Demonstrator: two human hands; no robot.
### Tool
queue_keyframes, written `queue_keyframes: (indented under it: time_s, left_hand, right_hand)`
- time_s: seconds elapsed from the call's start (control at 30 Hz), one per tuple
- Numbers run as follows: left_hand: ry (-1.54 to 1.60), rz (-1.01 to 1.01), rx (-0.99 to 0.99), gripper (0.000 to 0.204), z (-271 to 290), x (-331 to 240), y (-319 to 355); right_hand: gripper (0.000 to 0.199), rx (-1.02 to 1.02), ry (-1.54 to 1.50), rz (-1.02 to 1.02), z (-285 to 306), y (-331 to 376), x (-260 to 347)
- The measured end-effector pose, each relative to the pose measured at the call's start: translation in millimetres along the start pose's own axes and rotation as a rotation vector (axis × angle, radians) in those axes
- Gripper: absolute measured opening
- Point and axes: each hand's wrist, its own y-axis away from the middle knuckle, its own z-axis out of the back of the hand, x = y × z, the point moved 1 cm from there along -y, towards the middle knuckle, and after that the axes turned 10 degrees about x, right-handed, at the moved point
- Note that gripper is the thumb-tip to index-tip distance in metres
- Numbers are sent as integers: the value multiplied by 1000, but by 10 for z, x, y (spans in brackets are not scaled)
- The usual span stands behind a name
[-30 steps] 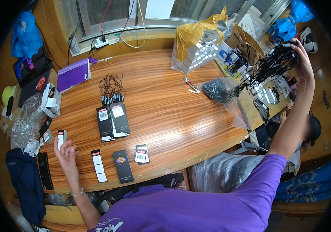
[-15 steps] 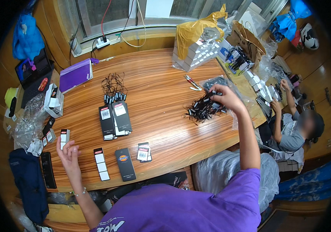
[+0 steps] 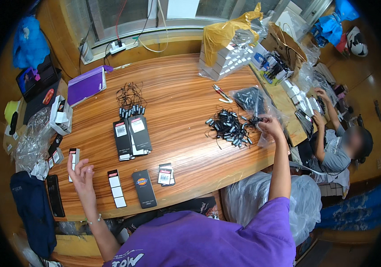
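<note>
**Right hand at the cord pile**

The right hand [image 3: 271, 126] pinches a black cord end between its fingers, at the edge of the tangled pile of black cords [image 3: 229, 127] on the wooden worktop [image 3: 181, 98]. The left hand [image 3: 80, 171] rests with fingers spread loosely, empty, beside a small black-and-white card [image 3: 73, 156].

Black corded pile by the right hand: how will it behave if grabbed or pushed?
Likely floppy: the black corded pile is thin looping cords with small capped ends, sprawled loosely on the wooden table. Probably tangles, so lifting one piece, as the right hand pinches at its edge, may drag neighbours. Looks light; a push would likely smear it, not slide it whole.
</note>
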Motion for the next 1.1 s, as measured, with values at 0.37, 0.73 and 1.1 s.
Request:
queue_keyframes:
  time_s: [0.37, 0.73, 1.1]
  left_hand:
    - [5, 39, -76, 57, 162, 26, 62]
    - [-10, 26, -49, 56, 145, -16, 19]
    - [-16, 31, -29, 56, 95, -5, -24]
  right_hand:
    - [15, -1, -164, 124, 697, 564, 1387]
    - [43, 89, 288, -141, 292, 359, 926]
    - [17, -113, 384, 131, 107, 359, 251]
